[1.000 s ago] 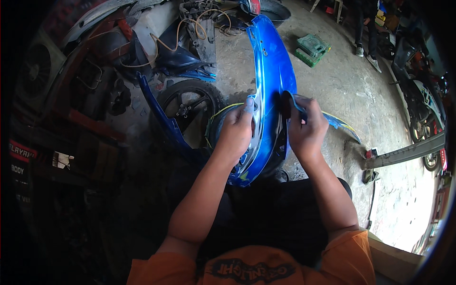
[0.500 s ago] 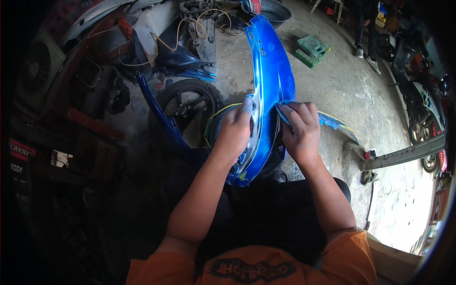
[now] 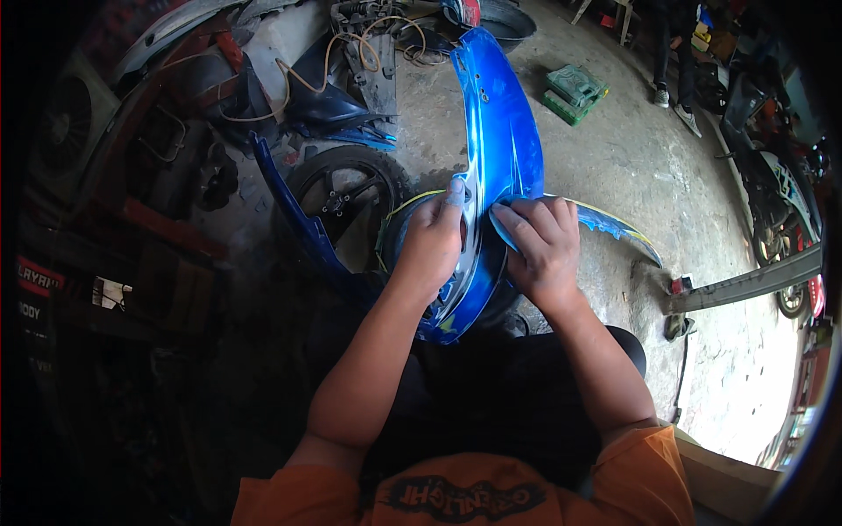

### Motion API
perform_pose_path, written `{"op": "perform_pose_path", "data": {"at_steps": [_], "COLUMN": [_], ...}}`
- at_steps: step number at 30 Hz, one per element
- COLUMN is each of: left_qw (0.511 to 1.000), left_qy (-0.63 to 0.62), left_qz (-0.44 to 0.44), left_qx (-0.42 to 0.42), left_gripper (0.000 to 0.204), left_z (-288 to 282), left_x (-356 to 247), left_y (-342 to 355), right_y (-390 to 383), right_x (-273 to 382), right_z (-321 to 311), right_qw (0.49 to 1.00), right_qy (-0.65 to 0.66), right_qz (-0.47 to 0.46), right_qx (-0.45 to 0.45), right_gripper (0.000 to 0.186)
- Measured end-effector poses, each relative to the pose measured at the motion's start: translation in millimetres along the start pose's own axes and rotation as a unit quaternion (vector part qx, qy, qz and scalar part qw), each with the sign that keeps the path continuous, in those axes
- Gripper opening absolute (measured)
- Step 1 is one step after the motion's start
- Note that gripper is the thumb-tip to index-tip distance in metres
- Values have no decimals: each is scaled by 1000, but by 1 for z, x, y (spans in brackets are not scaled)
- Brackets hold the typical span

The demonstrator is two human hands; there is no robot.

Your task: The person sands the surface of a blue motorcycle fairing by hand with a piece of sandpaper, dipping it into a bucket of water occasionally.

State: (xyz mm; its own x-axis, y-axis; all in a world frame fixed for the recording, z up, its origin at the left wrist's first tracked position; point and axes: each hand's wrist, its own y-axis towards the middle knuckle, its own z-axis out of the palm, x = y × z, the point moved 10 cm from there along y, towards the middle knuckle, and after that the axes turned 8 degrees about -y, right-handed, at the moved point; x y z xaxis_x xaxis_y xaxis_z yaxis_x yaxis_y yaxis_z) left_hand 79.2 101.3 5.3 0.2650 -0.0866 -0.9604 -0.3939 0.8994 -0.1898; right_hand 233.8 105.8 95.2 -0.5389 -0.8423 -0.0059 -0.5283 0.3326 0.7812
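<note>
A long, curved blue motorcycle fairing panel [image 3: 500, 114] stands out in front of me, its far end pointing away. Its left edge has a white and grey band with whitish patches. My left hand [image 3: 431, 241] is closed round that edge, the thumb lying on top and the other fingers mostly hidden beneath. On the panel's right half, my right hand [image 3: 545, 245] is closed with bent fingertips on a thin light-blue sheet [image 3: 503, 224], pressed against the blue surface. What the sheet is made of cannot be made out.
Under the panel lies a black spoked wheel [image 3: 338, 203]. A dark blue trim strip [image 3: 294, 202] leans left of it, and another blue piece [image 3: 614, 226] juts out right. Farther off are a green case [image 3: 574, 92], a black basin [image 3: 509, 26], a person's legs [image 3: 674, 61] and a parked motorcycle [image 3: 781, 193].
My right hand has slid a little left and slightly nearer across the panel with the light-blue sheet. My left hand keeps its hold, and the panel has barely shifted.
</note>
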Motion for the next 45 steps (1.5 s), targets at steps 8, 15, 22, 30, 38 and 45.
{"op": "perform_pose_path", "data": {"at_steps": [8, 15, 22, 30, 38, 45], "left_qw": [1000, 1000, 1000, 1000, 1000, 1000], "left_qy": [-2, 19, 6, -9, -8, -21], "left_qz": [2, -8, -10, -11, -6, -11], "left_qx": [-7, -11, -15, -11, -13, -20], "left_gripper": [61, 59, 58, 57, 57, 56], "left_z": [-1, -2, -3, -3, -2, 0], "left_x": [0, 1, 2, 2, 3, -5], "left_y": [0, -2, -2, 0, 0, -4], "right_y": [-4, -1, 2, -3, 1, 2], "right_x": [-8, -14, -16, -17, -20, -19], "right_z": [5, 0, 0, 4, 3, 4], "right_qw": [1000, 999, 1000, 999, 999, 999], "right_qy": [-11, -16, -4, 4, -2, -13], "right_qz": [12, 27, 27, 41, 38, 43], "right_qx": [-16, -7, -6, 9, 6, 15], "right_gripper": [37, 40, 40, 35, 34, 35]}}
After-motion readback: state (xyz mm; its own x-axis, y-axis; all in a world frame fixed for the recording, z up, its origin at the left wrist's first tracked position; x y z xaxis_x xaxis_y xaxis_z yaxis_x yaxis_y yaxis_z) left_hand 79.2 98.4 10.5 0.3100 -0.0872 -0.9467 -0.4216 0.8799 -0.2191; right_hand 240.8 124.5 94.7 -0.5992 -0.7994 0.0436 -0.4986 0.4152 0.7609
